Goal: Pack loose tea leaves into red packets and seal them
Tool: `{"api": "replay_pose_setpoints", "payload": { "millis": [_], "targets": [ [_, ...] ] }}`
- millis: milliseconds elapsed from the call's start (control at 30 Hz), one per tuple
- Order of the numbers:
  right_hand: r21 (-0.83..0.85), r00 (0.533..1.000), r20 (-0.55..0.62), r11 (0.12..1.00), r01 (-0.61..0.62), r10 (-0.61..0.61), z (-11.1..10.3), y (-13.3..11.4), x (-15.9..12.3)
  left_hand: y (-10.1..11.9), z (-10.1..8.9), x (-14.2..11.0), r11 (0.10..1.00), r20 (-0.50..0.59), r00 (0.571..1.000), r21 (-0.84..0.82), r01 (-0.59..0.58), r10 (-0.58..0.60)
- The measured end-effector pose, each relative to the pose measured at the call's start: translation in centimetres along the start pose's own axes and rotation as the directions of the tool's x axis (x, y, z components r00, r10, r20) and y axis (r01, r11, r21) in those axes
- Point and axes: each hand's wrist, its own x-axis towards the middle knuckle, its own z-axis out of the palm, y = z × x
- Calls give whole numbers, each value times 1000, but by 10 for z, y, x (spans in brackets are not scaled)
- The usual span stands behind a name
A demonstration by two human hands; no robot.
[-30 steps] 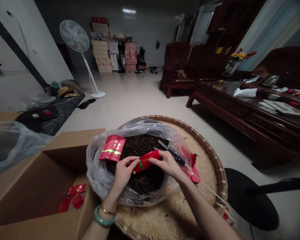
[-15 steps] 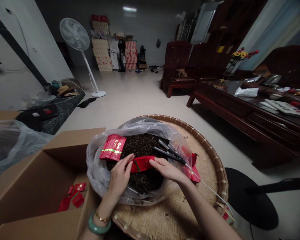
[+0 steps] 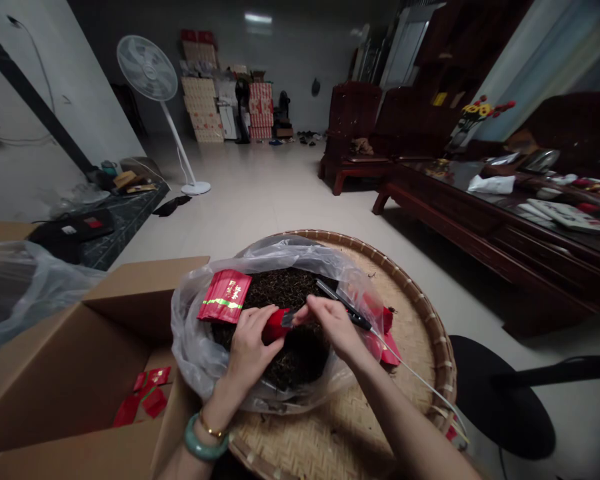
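My left hand (image 3: 254,341) is closed around a small red packet (image 3: 276,325) over the bag; its mouth is open to the right and shows a grey inside. Beside that mouth is my right hand (image 3: 329,321), its fingers curled together; what they hold, if anything, I cannot make out. Under both hands lie dark, twisted tea leaves (image 3: 287,285) in a clear plastic bag (image 3: 193,360). A stack of flat red packets (image 3: 225,295) with gold writing rests on the leaves at left. Partly behind my right hand lies a black hair straightener (image 3: 357,319) with a white cord.
The bag sits on a round woven bamboo tray (image 3: 430,320). To the left, an open cardboard box (image 3: 45,387) contains several red packets (image 3: 154,400). More red packets (image 3: 391,350) lie right of the bag. A black round stand base (image 3: 505,400) is on the floor at right.
The red packet was stretched flat between both hands; now only my left hand clearly grips it and its mouth is open. My right hand has risen slightly, covering part of the straightener.
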Motion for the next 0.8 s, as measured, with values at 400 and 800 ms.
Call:
{"api": "replay_pose_setpoints", "payload": {
  "millis": [400, 800],
  "targets": [
    [-825, 972, 27, 544, 153, -231, -1, 29, 25, -7, -10, 5, 941, -126, 950, -223, 254, -286],
    [-983, 996, 62, 179, 50, 59, 28, -4, 62, -8, -5, -1, 937, -163, 942, -247, 248, -292]
  ]
}}
